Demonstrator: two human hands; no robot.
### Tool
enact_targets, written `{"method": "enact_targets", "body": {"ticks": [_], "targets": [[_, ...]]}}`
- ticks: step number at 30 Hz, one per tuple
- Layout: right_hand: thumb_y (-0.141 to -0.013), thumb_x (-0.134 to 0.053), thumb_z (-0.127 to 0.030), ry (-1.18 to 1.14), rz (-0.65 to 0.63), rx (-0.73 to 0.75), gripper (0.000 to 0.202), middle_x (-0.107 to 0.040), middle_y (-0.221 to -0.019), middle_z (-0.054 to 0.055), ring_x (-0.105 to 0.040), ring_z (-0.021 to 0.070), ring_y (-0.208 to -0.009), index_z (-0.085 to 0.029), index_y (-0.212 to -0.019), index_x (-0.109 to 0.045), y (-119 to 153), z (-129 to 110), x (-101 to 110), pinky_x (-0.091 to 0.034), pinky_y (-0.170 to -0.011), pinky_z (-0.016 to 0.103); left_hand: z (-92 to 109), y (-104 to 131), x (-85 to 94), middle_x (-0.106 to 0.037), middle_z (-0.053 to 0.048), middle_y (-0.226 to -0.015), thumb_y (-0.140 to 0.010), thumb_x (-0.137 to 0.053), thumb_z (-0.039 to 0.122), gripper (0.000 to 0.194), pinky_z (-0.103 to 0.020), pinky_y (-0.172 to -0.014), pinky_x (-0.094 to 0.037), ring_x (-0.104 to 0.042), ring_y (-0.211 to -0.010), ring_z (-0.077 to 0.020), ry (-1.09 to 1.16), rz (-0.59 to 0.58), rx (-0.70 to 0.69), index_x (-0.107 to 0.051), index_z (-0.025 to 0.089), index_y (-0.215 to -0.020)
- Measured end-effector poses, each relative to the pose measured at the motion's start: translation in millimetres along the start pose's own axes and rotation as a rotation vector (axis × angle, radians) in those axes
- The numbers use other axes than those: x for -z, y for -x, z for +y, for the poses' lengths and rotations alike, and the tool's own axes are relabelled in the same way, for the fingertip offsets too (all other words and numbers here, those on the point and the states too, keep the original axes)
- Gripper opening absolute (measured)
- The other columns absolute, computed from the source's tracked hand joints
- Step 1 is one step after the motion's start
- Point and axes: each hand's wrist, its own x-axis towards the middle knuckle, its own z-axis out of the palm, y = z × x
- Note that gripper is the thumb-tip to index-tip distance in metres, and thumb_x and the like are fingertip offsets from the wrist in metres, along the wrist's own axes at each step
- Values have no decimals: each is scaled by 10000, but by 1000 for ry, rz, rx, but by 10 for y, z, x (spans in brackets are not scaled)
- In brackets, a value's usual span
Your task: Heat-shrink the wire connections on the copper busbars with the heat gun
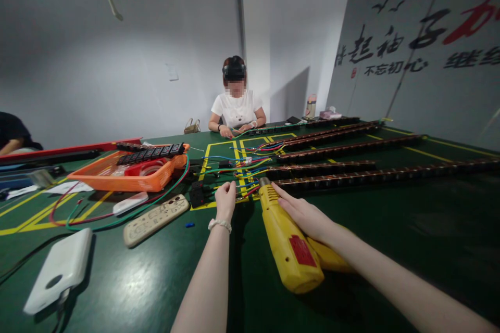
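A yellow heat gun of hard plastic (287,247), smooth and semi-glossy, bearing a red label, is noted under the right hand (302,214). A beaded white bracelet (219,224) is seen at the wrist of the left hand (225,199). The dark green table top (390,229) is recorded as smooth and glossy, with painted yellow lines and ceiling light reflected. An orange plastic mesh basket (125,176), a glossy white plastic power bank (60,269) and a matt beige plastic socket strip (155,219) are observed. The coloured wires (234,164) are plastic-sheathed.
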Motion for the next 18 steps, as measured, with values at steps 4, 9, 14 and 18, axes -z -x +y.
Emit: {"method": "enact_targets", "body": {"ticks": [4,9,14,18], "targets": [[-915,-139,-557,20,-112,35,565,-639,-1047,95,-608,270,-904,-319,-1428,-158,106,-67,-17,-408,-776,374,5,6,2,-399,47,-493,-797,-436,350,350,-227,-538,-277,-390,-537,-99,-50,32,-61,-410,175,-495],[-920,-119,-540,71,-177,86,573,-643,-875,91,-610,270,-811,-287,-1434,-144,292,-117,33,-396,-732,360,11,21,12,-549,7,-670,-776,-487,323,167,-242,-630,-375,-503,-661,-135,-37,76,-95,-533,174,-716],[-920,-111,-538,53,-255,96,576,-640,-881,93,-600,267,-813,-282,-1435,-136,428,0,123,-390,-744,373,88,10,-37,-593,-24,-772,-806,-473,328,172,-268,-709,-420,-550,-749,-154,-93,30,-245,-554,177,-797],[-913,-104,-561,13,-321,94,586,-635,-891,92,-596,260,-836,-291,-1430,-160,528,124,174,-392,-745,366,288,-87,-218,-594,-32,-786,-821,-466,303,171,-268,-734,-426,-549,-775,-154,-157,-92,-457,-565,178,-760]]}}
